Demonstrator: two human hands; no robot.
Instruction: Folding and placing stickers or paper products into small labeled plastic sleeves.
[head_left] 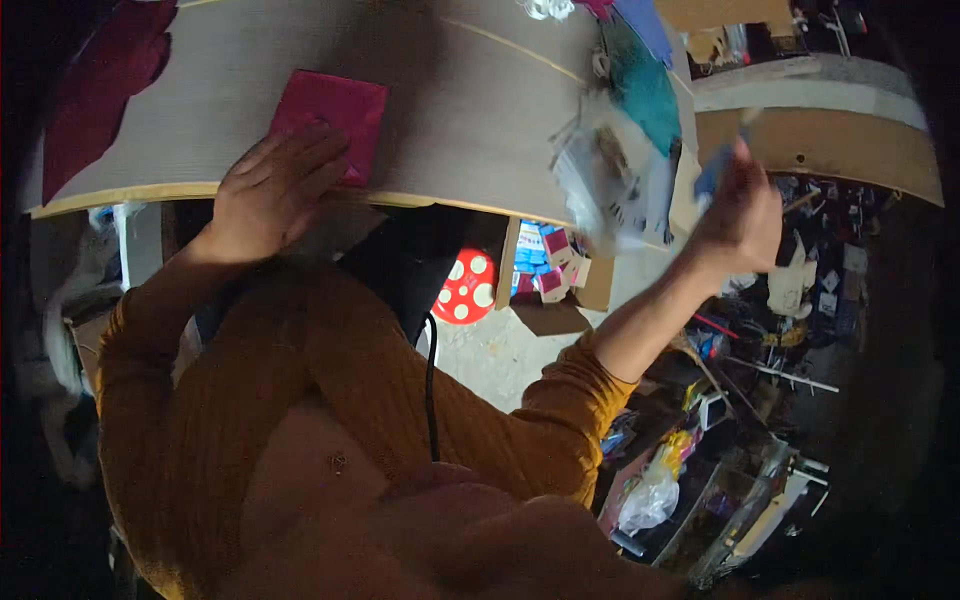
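A flat magenta square (pixel 350 105), of cloth or paper, lies near the front edge of the table (pixel 470 110). Resting on its lower left part is my left hand (pixel 275 185), palm down with the fingers stretched out. My right hand (pixel 740 215) is raised past the table's right end, closed around a blurred blue object (pixel 714 170) with a pale tip; motion hides its kind. Clear plastic bags (pixel 600 175) lie on the table to the left of that hand, beside a teal piece of material (pixel 645 90).
Dark magenta material (pixel 105 110) covers the table's far left. Below the edge stand a red stool with white dots (pixel 465 288) and an open cardboard box (pixel 550 318) holding small packets. Clutter, including a clear plastic bag (pixel 650 500), fills the floor at right.
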